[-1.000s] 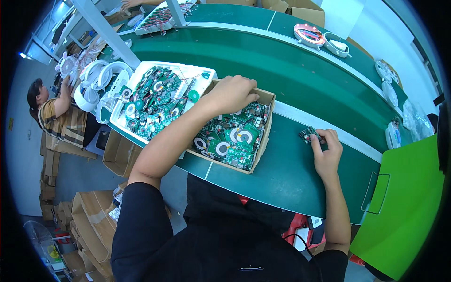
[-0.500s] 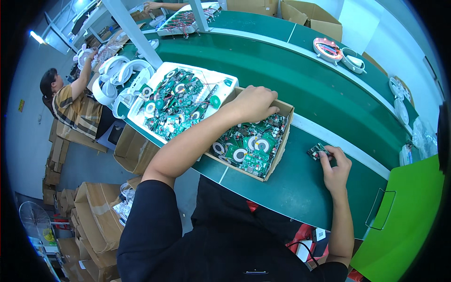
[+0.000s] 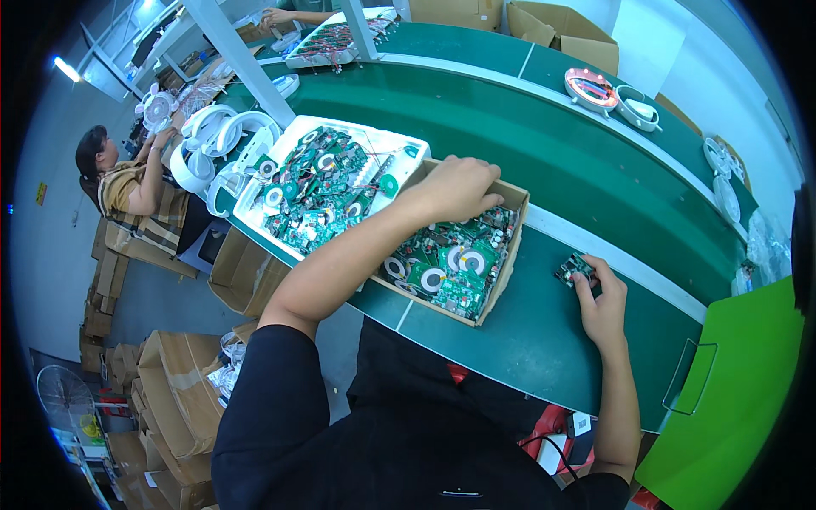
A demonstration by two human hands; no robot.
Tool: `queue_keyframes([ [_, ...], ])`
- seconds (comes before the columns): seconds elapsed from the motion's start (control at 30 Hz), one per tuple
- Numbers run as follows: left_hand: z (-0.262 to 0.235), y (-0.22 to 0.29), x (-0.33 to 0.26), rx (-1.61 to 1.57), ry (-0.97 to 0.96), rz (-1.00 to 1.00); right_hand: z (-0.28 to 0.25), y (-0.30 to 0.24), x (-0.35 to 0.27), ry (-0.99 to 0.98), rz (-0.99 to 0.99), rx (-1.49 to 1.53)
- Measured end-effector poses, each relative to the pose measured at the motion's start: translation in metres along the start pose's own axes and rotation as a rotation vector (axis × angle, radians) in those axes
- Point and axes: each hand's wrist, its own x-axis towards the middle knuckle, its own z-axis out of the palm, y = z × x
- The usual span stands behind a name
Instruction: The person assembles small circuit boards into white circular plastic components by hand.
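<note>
My right hand [image 3: 605,302] pinches a small dark circuit board [image 3: 572,270] between thumb and fingers, just above the green bench right of the cardboard box. Stretched across the box, my left hand [image 3: 461,189] is closed on its far rim, fingers curled over the edge and thumb toward the inside. The shallow open cardboard box [image 3: 507,276] holds many green circuit boards, some carrying round white-and-dark coils. My left forearm hides part of its contents. Against its left side stands a white foam tray [image 3: 399,143] heaped with more green boards and wires.
White curved plastic housings [image 3: 204,140] lie left of the tray. Behind the bench runs a green conveyor [image 3: 476,119], with round white units [image 3: 592,90] on the far ledge. A green panel [image 3: 731,374] stands at the right. Another person [image 3: 136,183] works at far left, near cardboard cartons [image 3: 178,382].
My right hand has shifted slightly left and up with the circuit board. The left hand stays at the box. The other person's arm has come down and back toward the body.
</note>
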Motion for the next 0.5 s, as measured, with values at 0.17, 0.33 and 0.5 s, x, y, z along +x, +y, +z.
queue_keyframes([
  [0.17,-0.024,-0.013,-0.005,0.087,-0.084,0.048,0.001,0.007,0.006,0.005,0.024,0.078],
  [0.33,-0.081,-0.073,0.016,0.096,-0.119,-0.16,0.002,0.011,0.003,0.041,0.052,0.121],
  [0.5,-0.084,-0.287,0.003,0.448,-0.161,-0.555,0.007,0.009,0.005,0.006,0.129,0.206],
])
